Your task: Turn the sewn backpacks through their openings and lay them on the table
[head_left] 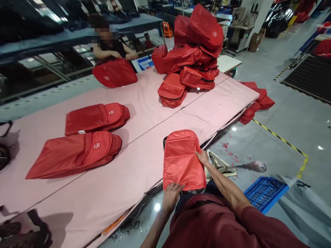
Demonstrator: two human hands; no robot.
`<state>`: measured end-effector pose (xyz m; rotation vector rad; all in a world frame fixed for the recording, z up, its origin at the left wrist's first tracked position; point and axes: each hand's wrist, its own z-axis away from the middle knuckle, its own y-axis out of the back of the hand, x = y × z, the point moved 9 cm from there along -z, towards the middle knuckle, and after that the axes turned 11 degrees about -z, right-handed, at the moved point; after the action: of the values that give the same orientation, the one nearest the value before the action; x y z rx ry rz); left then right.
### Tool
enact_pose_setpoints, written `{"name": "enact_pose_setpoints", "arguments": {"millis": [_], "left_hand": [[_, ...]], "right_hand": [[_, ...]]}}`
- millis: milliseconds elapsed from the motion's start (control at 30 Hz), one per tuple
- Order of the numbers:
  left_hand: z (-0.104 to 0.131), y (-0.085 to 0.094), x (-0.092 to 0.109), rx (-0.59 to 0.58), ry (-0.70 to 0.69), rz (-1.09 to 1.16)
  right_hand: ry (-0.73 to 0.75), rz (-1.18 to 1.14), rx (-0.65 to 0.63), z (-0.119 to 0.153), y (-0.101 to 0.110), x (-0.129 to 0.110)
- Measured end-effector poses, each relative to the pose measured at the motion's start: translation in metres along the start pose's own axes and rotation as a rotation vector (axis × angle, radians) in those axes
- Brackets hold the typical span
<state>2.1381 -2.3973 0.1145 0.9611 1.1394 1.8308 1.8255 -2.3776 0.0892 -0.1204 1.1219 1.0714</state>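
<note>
A red fabric bag lies at the table's near edge, flat side up, its lower end reaching over the edge toward my body. My right hand grips its right side, thumb on top and the other fingers partly hidden. At the bottom left corner, my left hand is closed on the bag's near edge, knuckles up. Something dark shows from under the bag's upper left corner. To the left lie two more red bags, one nearer and one farther, each with a small pale logo.
A pile of red bags stands at the far end of the pink-covered table. Across it, a person handles another red bag. More bags are on the floor at right, near a blue plastic crate.
</note>
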Motion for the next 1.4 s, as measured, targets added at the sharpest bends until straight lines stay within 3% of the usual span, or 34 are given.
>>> {"name": "enact_pose_setpoints", "arguments": {"millis": [100,267,367,467,533,600,667,733,800,833,900,1000,1133,1200,1233,1300,1400], "left_hand": [[-0.009,0.011,0.003,0.119,0.051,0.039],[-0.034,0.047,-0.009,0.329,0.162,0.146],[-0.055,0.107,-0.026,0.541,0.261,0.243],[-0.066,0.196,-0.046,0.837,0.332,0.236],[-0.073,0.251,-0.055,0.957,0.323,0.142],[-0.090,0.286,-0.054,0.925,0.183,0.021],[-0.109,0.294,-0.040,0.782,-0.056,-0.078],[-0.116,0.286,-0.024,0.681,-0.250,-0.131],[-0.113,0.275,-0.013,0.687,-0.304,-0.150],[-0.109,0.268,-0.009,0.702,-0.300,-0.155],[-0.097,0.243,-0.005,0.713,-0.285,-0.147],[-0.067,0.175,-0.006,0.613,-0.339,-0.104],[-0.027,0.048,-0.031,0.293,-0.349,-0.050],[-0.020,0.004,-0.045,0.156,-0.267,-0.060],[-0.020,-0.009,-0.048,0.102,-0.233,-0.068],[-0.028,-0.014,-0.046,0.012,-0.192,-0.078],[-0.050,0.012,-0.029,-0.066,-0.208,-0.045]], "right_hand": [[0.056,0.002,0.070,0.002,0.030,-0.020],[0.335,-0.068,0.194,0.021,0.069,-0.094],[0.454,-0.192,0.238,0.042,0.078,-0.110],[0.471,-0.245,0.187,0.054,0.073,-0.091],[0.475,-0.209,0.071,0.057,0.064,-0.070],[0.513,-0.123,-0.034,0.065,0.059,-0.056],[0.569,-0.079,0.033,0.079,0.074,-0.057],[0.630,-0.129,0.284,0.104,0.106,-0.077],[0.735,-0.167,0.457,0.135,0.125,-0.116],[0.814,-0.135,0.453,0.148,0.123,-0.142],[0.996,0.055,0.319,0.164,0.098,-0.195],[1.133,0.432,0.201,0.158,0.051,-0.239],[1.143,0.659,0.273,0.122,0.022,-0.245],[1.190,0.687,0.297,0.116,0.015,-0.242],[1.225,0.694,0.306,0.117,0.013,-0.240],[1.293,0.704,0.335,0.125,0.013,-0.237],[1.342,0.709,0.404,0.144,0.021,-0.229]]}}
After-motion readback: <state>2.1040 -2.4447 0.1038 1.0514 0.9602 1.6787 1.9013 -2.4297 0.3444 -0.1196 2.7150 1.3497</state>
